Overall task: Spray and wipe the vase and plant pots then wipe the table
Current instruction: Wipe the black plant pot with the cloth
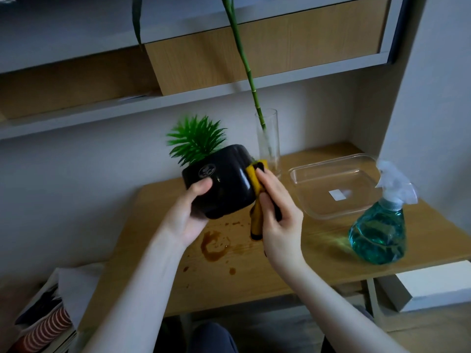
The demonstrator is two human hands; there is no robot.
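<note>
Left hand grips the black plant pot tilted above the desk — right hand presses a pinched yellow-black cloth against its side.

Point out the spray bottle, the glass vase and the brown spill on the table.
spray bottle [378,235]: head view, blue-filled body.
glass vase [268,143]: head view, clear side wall.
brown spill [213,247]: head view, largest stain.

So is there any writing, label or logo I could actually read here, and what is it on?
No text is readable.
Black plant pot: a round pale emblem on its side, too blurred to read.
Clear plastic container: a white sticker on its base, nothing legible on it.
Spray bottle: no label visible.
Glass vase: no markings visible.
</note>
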